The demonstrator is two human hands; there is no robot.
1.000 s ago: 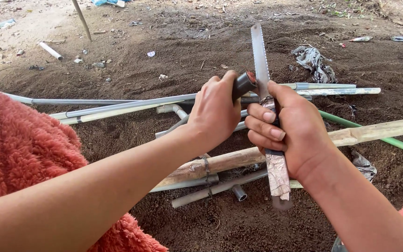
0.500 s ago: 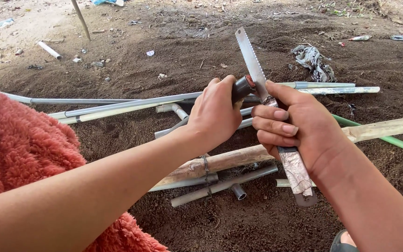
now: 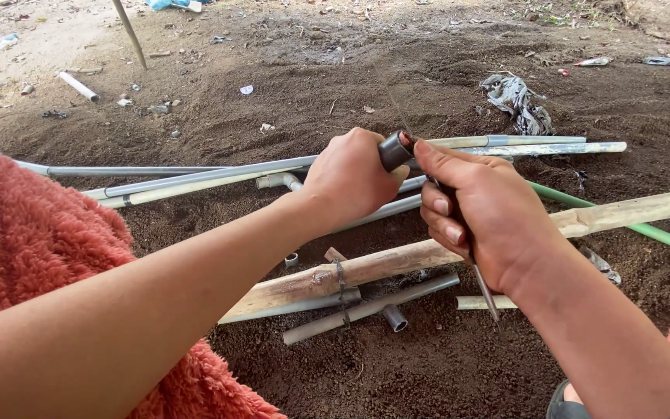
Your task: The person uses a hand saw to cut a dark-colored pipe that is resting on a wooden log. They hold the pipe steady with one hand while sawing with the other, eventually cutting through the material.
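– Red fleece fills 8 o'clock, nearest the camera. Does it bear on the work?

– No. It only flanks the left forearm. Bare brown soil lies at 6 o'clock, nearest the camera after the fleece.

– Next item outward?

– Two grey pipes and a short pipe offcut, lying on the soil. A wooden pole runs just above them from 7 towards 3 o'clock, with a wire wrap round it.

– State of the hands?

– Left hand: closed tight around a dark pipe end, held in the air at frame centre, above the pole. Right hand: closed in a fist around a saw blade, which is seen edge-on. Its lower end shows below the fist. The right thumb tip touches the pipe end.

– Step in hand?

– By judgement, the blade is being set against the pipe end to cut it. No kerf is visible, so depth of cut cannot be told.

– Requirement for the next move?

– A firm left grip, with fingers kept off the blade line. The right thumb sits close to the contact point and is at risk if the blade slips.

– Beyond the hands?

– Long grey pipes at 10 o'clock, a green pipe at 3 o'clock, a crumpled rag at 1 o'clock and a white pipe piece at 11 o'clock, well apart from the work
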